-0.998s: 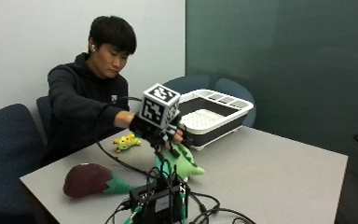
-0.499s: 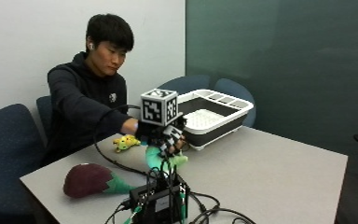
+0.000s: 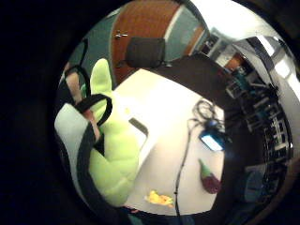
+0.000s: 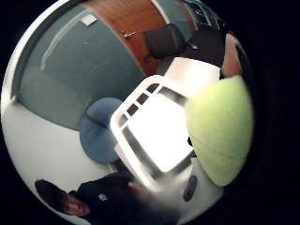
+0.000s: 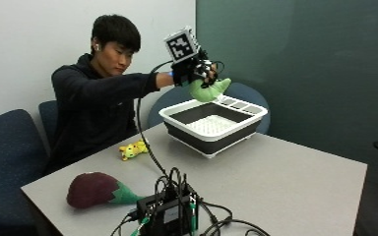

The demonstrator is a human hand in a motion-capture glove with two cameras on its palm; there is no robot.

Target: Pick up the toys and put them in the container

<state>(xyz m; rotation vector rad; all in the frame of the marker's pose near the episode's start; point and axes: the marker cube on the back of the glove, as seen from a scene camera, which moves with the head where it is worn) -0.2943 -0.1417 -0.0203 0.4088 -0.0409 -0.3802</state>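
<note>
**Green plush toy, in transit to container**

Plush toy, green (image 5: 208, 90): held aloft in the gloved right hand (image 5: 192, 72), fingers curled round its upper part, body hanging below the palm. Position: above the near-left corner of the container (image 5: 213, 124), not yet over its middle, well clear of the rim. The height presumably lets the toy pass over the wall before release.

Container: white-rimmed, dark-walled basket with a slatted white floor; nothing visible inside. It stands on the table (image 5: 294, 172) at the far side, in front of the person.

Toys remaining on the table: small yellow plush (image 5: 132, 149), near the person's edge; purple eggplant plush with green leaves (image 5: 96, 190), at the near-left corner. Both lie well apart from the container.

Other hand: not visible.
</note>
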